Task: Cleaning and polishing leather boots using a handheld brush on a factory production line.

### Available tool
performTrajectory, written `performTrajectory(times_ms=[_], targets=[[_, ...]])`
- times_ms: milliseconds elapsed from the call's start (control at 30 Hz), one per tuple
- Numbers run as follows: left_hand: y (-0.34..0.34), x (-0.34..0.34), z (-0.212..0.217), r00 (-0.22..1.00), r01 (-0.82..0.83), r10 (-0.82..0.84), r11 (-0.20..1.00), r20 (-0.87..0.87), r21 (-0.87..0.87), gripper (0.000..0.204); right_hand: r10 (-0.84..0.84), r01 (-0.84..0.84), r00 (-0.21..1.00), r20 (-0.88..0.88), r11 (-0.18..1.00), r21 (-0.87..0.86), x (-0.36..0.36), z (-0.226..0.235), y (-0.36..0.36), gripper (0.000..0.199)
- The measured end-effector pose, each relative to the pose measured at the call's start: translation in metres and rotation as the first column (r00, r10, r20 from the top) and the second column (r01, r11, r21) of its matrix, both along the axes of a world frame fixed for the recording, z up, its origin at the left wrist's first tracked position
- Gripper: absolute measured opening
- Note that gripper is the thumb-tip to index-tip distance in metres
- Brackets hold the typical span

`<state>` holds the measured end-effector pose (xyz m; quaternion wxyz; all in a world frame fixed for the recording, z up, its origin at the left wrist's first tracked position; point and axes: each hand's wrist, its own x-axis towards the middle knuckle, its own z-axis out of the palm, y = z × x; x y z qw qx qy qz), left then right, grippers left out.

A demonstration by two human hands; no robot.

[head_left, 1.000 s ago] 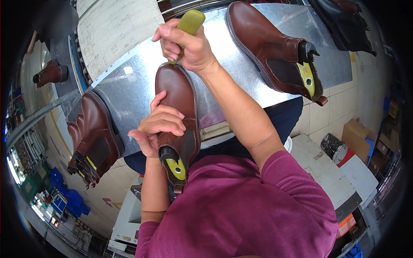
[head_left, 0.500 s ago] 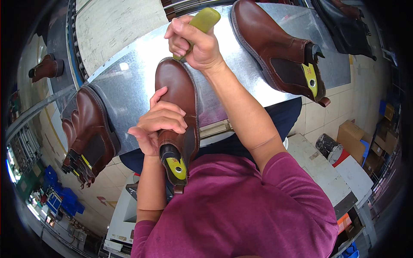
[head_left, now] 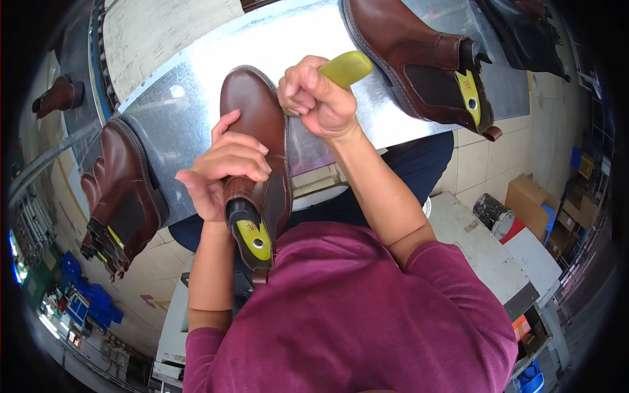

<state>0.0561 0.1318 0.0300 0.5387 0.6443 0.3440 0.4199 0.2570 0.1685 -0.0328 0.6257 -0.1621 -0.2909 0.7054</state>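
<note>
A brown leather ankle boot (head_left: 252, 98) with dark elastic side panels lies toe away from me over the metal table's near edge. A yellow-green shoe last (head_left: 254, 238) shows in its opening. My left hand (head_left: 229, 164) grips the boot across the instep, thumb out to the left. In my right hand (head_left: 319, 98) is a smooth yellow-green oblong tool (head_left: 352, 67), its rounded end sticking out above the fist. The tool's lower end is at the right edge of the boot's sole, mostly hidden by my fingers.
Another brown boot (head_left: 419, 72) with a last inside lies on the metal table (head_left: 190, 78) to the right. Several brown boots (head_left: 124, 170) stand at the left edge. A black boot (head_left: 524, 39) is at far right. Cartons (head_left: 527, 200) and a bucket (head_left: 495, 216) stand on the right.
My right hand with the tool has moved from the boot's toe down along its right side, nearer to me. The boot and my left hand stay together, slightly further left in view.
</note>
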Motion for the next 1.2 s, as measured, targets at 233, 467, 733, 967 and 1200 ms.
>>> performTrajectory(times_ms=[233,467,733,967,1200], targets=[[-0.008,-0.003,-0.004,0.998,-0.029,0.027,0.999,0.054,0.028,0.103,0.078,-0.091,0.993,-0.088,0.984,-0.151,-0.007,0.009,-0.037,0.038],[-0.039,0.024,-0.009,0.729,-0.684,0.684,0.728,0.002,0.047,0.092,-0.041,0.116,0.977,0.207,0.924,-0.366,0.025,0.031,-0.083,0.038],[-0.032,-0.031,-0.001,0.948,-0.081,0.136,0.977,-0.289,0.196,0.068,-0.040,0.177,0.954,0.296,0.875,-0.451,0.047,0.027,-0.128,0.040],[-0.036,-0.029,0.008,0.736,-0.077,0.281,0.939,-0.616,0.336,0.057,0.001,0.134,0.952,0.305,0.897,-0.420,0.033,0.035,-0.123,0.046],[-0.063,0.007,0.014,0.758,-0.351,0.456,0.888,-0.467,0.298,0.041,-0.138,0.262,0.938,0.316,0.882,-0.392,0.055,0.039,-0.103,0.053]])
